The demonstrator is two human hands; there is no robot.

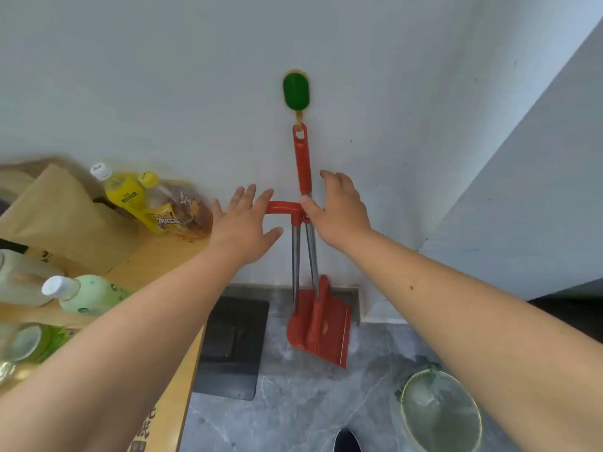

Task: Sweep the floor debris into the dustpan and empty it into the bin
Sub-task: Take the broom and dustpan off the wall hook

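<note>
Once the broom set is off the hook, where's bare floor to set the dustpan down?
Bare grey floor lies between the black mat, the hanging dustpan and the bin; that is the widest patch. A narrower strip runs along the wall right of the dustpan. The table is crowded with bottles and a paper bag.

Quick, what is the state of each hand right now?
Left hand: open, fingers spread, holding nothing, just beside the curved handle.
Right hand: open, thumb at the straight handle, not gripping it yet.
</note>
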